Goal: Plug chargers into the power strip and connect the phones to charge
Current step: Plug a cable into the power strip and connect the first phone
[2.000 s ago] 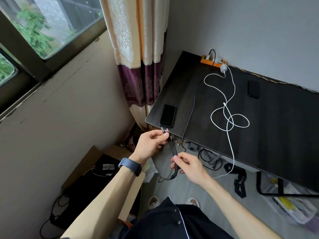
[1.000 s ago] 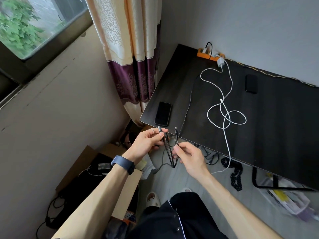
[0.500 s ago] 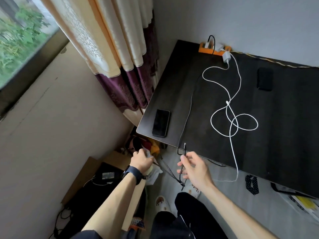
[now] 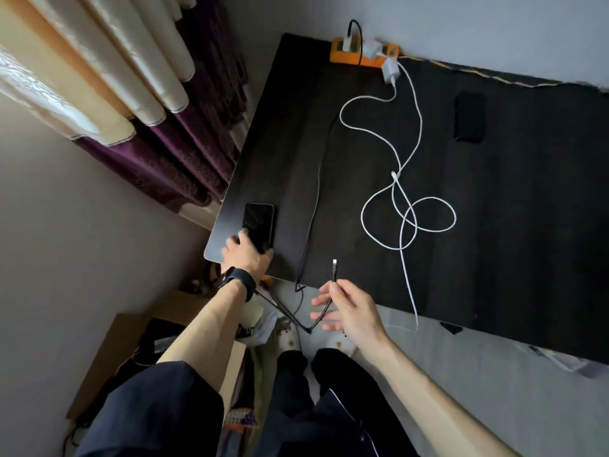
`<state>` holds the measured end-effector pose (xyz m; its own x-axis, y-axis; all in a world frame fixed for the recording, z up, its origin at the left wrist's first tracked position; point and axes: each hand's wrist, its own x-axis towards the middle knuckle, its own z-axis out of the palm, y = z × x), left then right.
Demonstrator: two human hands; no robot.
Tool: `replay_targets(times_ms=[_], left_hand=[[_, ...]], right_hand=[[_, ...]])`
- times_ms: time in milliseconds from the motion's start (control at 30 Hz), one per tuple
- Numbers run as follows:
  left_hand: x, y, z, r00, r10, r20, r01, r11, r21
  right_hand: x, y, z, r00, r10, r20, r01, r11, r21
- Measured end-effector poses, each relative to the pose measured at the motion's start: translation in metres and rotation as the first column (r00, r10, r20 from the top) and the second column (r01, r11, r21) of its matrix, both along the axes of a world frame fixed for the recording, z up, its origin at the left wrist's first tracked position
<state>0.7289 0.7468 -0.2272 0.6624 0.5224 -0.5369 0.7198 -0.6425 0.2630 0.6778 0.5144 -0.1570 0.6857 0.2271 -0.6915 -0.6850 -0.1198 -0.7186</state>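
Left hand (image 4: 247, 255) has gone up to the phone (image 4: 258, 227) at desk (image 4: 527, 225) corner, grip closing on its near end. R hand (image 4: 351, 311) pinches black cable (image 4: 334, 275), plug up, just right of phone.

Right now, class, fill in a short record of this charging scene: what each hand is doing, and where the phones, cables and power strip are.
left hand: gripping the lower end of the near phone at the desk's front-left corner
right hand: pinching the black cable, connector tip up, unplugged
far phone: flat on the desk, no cable attached
white cable: looped loosely on desk, free end not in a phone
power strip: orange, at the desk's back edge by the wall
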Motion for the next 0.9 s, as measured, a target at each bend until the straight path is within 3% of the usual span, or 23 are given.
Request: replay_targets(times_ms=[233,300,367,400,467,500,567,700,900], left_hand=[[0.025,-0.003,-0.014,0.999,-0.032,0.019,0.030,0.997,0.070],[0.030,0.004,-0.012,1.000,0.015,-0.014,-0.015,1.000,0.021],[0.036,0.014,-0.004,0.987,0.148,-0.062,-0.157,0.975,-0.159],[0.038,0.019,0.004,0.959,0.275,-0.067,-0.281,0.887,-0.366],[0.031,0.024,0.026,0.849,0.486,-0.209,-0.450,0.455,-0.769],[0.027,0.024,0.038,0.813,0.509,-0.284,-0.465,0.272,-0.843],[0.016,0.018,0.055,0.811,0.488,-0.324,-0.427,0.114,-0.897],[-0.006,-0.001,0.080,0.833,0.410,-0.372,-0.400,-0.019,-0.916],[-0.029,-0.019,0.094,0.837,0.438,-0.328,-0.393,0.065,-0.917]], right_hand=[[-0.002,-0.003,-0.011,0.998,-0.063,0.008,0.063,0.997,-0.047],[-0.005,-0.002,-0.015,0.998,-0.058,0.028,0.060,0.995,-0.076],[-0.009,0.002,-0.016,0.998,-0.048,0.051,0.054,0.991,-0.119],[-0.010,0.004,-0.017,0.997,-0.051,0.061,0.059,0.988,-0.142],[-0.013,0.008,-0.015,0.993,-0.060,0.098,0.079,0.976,-0.202],[-0.013,0.011,-0.013,0.991,-0.054,0.125,0.084,0.965,-0.247],[-0.013,0.017,-0.006,0.983,-0.045,0.180,0.100,0.946,-0.309],[-0.013,0.031,0.017,0.950,-0.103,0.296,0.180,0.952,-0.249],[-0.006,0.055,0.034,0.906,-0.035,0.421,0.178,0.936,-0.305]])
